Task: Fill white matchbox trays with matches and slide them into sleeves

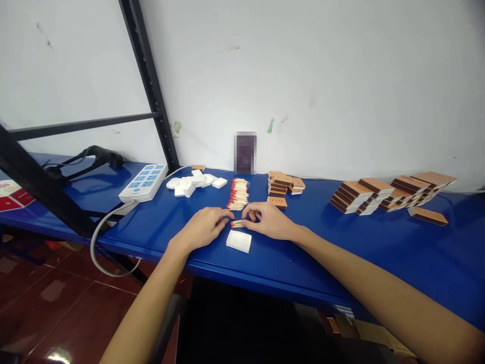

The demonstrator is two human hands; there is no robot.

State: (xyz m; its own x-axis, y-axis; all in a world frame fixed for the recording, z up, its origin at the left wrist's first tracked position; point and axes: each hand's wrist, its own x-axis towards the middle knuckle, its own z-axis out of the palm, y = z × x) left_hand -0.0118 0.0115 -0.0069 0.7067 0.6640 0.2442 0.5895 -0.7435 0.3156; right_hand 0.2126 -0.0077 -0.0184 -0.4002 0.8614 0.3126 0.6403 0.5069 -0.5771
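Observation:
A small bunch of red-headed matches (237, 224) lies on the blue table between my hands. My right hand (267, 220) has curled fingers, with the thumb at the plain ends of these matches. Just left of the red heads is my left hand (206, 226), its fingers bent and a little apart, with nothing seen in them. In front of the bunch, nearer the table edge, sits a white matchbox tray (238, 241). Behind the hands a long pile of matches (238, 193) stretches toward the wall, heads mostly to the left.
White matchbox trays (189, 183) are heaped at the back left, beside a power strip (144, 182). Orange-brown matchbox sleeves (282, 183) are stacked right of the matches. More matchboxes (364, 194) stand in rows farther right. A black shelf frame (151, 86) rises on the left.

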